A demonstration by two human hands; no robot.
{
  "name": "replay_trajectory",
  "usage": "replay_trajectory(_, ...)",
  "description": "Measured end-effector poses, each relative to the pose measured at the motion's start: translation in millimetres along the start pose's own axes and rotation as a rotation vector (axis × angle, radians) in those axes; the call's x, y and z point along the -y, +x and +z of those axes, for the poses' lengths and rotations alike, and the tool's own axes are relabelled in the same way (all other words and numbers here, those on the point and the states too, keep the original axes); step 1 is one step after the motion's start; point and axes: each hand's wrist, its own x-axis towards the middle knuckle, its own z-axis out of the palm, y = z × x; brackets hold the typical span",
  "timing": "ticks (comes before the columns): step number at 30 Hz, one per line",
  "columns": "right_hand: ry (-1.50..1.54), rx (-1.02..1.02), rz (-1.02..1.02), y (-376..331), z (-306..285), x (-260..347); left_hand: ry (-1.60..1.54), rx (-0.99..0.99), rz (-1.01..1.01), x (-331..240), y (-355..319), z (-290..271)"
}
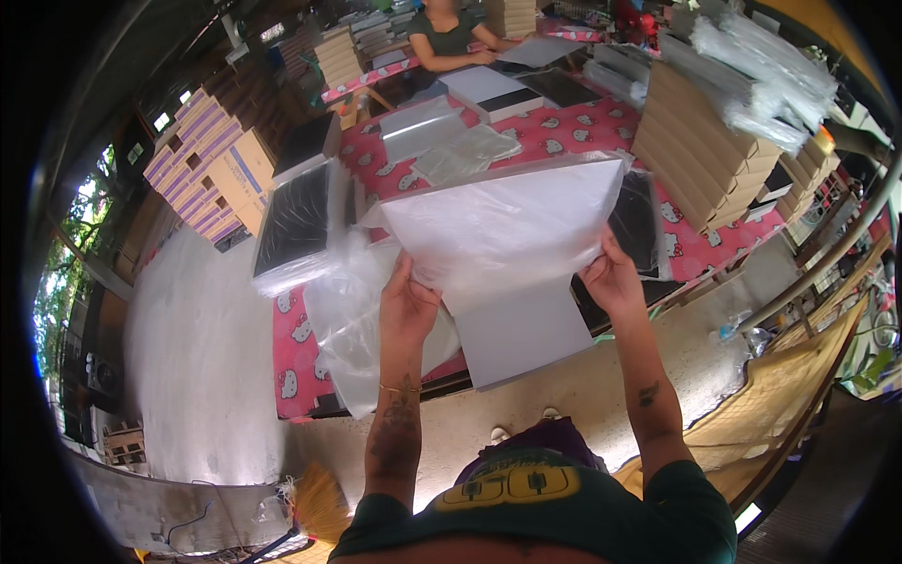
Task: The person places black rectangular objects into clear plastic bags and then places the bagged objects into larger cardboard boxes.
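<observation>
In the centre of the frame, the left hand (406, 305) and the right hand (613, 280) hold up a clear plastic bag (503, 221) by its lower corners. The left fingers are curled and pinch the bag's lower left edge, thumb on the near side. The right fingers pinch the lower right edge in the same way. A flat white board (521, 334) sticks out of the bag's mouth between the two hands and hangs down toward the lower centre; its upper part sits inside the bag, showing pale through the glossy film. The board is stiff, smooth and rectangular; the bag is thin, shiny and slightly wrinkled.

Just left of the left hand, a heap of loose clear bags (343, 320) spills over the edge of the table (291, 362), which is covered in a pink cloth with a white cartoon print. Above that, centre left, a dark flat panel wrapped in film (296, 221) lies tilted. At the right, a tall stack of flat brown cardboard boxes (700, 155) stands on the table with more crumpled clear film (766, 70) on top. At the upper left, purple and white cartons (211, 160) are stacked. At the top centre another person (446, 38) sits at the far side of the table, hands on flat white sheets.
</observation>
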Motion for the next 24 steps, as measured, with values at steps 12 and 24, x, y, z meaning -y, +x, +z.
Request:
replay_trajectory(12,-0.014,-0.267,0.206,2,-129,-55,-0.073,-0.274,-0.050,59,5,-165)
replay_trajectory(24,-0.982,-0.354,0.130,18,-125,-23,1.069,-0.300,0.340,100,63,-96)
